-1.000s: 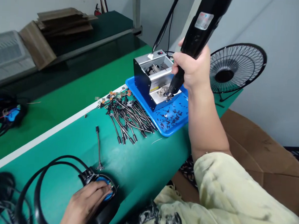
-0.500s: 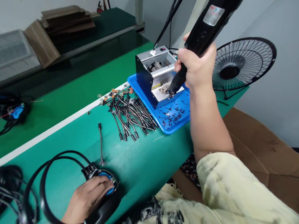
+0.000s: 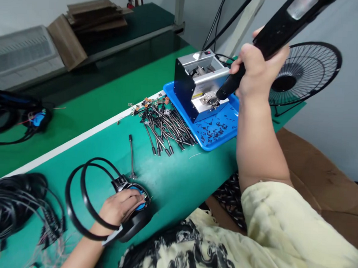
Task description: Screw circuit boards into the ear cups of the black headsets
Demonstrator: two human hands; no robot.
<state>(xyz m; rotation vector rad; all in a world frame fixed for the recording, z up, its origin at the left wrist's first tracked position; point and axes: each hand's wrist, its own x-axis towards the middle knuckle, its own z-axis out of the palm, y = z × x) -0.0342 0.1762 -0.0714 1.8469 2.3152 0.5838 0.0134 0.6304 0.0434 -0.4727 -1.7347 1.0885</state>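
Note:
My right hand [image 3: 257,70] is wrapped round a black electric screwdriver [image 3: 282,25]. Its lower end meets the front of a silver and dark screw feeder [image 3: 184,88], whose open top shows metal parts. Small black screws [image 3: 210,131] lie scattered in the blue tray [image 3: 206,146] under the feeder. With fingers pressed together, my left hand [image 3: 118,207] grips a black headset [image 3: 136,225] at an open ear cup with a blue inside; the fingertips cover part of that inside. Beyond the cup lies a single thin microphone boom [image 3: 131,155].
A heap of similar booms [image 3: 167,127] with small circuit boards lies left of the tray. Coiled black cables [image 3: 16,205] sit at the left, and another headset [image 3: 32,116] lies farther back. A black fan [image 3: 308,72] stands right, above brown cardboard [image 3: 311,173].
The view has shifted, so the bench things sit farther right and mostly higher. The screwdriver's lower end stays at the feeder's front while its body leans more to the right. My left hand keeps the headset.

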